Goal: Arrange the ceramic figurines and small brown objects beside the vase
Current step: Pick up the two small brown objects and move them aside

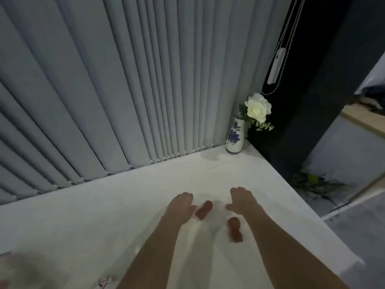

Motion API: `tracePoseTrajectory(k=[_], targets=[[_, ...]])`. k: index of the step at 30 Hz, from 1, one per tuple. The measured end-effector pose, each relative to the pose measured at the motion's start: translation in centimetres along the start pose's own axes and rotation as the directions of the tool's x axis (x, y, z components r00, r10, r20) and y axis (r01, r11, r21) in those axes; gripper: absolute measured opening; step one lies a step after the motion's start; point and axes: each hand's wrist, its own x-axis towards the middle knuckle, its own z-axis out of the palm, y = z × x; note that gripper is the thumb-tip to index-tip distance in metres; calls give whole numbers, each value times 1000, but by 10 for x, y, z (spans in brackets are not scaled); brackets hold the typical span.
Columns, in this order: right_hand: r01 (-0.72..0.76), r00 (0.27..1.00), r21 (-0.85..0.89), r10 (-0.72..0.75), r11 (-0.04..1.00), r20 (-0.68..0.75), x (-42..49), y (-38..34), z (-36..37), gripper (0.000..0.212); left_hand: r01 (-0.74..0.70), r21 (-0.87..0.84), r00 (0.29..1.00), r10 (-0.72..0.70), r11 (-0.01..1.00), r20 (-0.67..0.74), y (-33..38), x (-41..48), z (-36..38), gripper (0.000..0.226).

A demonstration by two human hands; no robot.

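Note:
Two small brown objects lie on the white table top [104, 215]. One brown object [203, 210] sits just right of my left hand [180, 207], close to its thumb. The other brown object [235, 229] lies below my right hand [241, 202], beside the wrist. Both hands hover palm down with fingers apart and hold nothing. A white vase with blue flowers painted on it [235, 138] stands upright in the far right corner, with a white rose [258, 108] in it. No ceramic figurines are clearly visible.
Grey vertical blinds [125, 80] run along the table's far edge. The table's right edge [308, 205] drops off to a dark wall and floor. A blurred patterned item [12, 270] lies at the near left corner.

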Motion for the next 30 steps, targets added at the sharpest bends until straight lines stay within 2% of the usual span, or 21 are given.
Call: tracePoseTrajectory(k=[1,5,8,11,14,22,26,30], targets=[[-48,998,8,48,999,27,-1,7,0,48,23,1,1000,-23,1000,10,1,4,5,44],[-218,961,118,192,969,200,-1,35,17,42,101,-173,994,-106,980,-19,5,18,22,43],[-266,941,153,222,952,255,0,43,35,49,139,-279,989,-149,950,-15,9,28,29,44],[-236,950,179,188,955,248,3,47,47,61,190,-343,980,-200,920,5,10,37,33,39],[-234,957,218,184,948,225,2,45,50,61,223,-366,973,-227,904,33,12,40,34,32],[-320,944,275,282,907,169,0,29,62,45,267,-289,964,-254,919,82,29,42,33,21],[-334,940,270,298,903,167,-3,19,65,28,240,-221,969,-220,945,112,36,41,32,13],[-298,955,295,282,908,97,-5,15,67,22,221,-300,975,-204,928,88,33,38,34,10]])
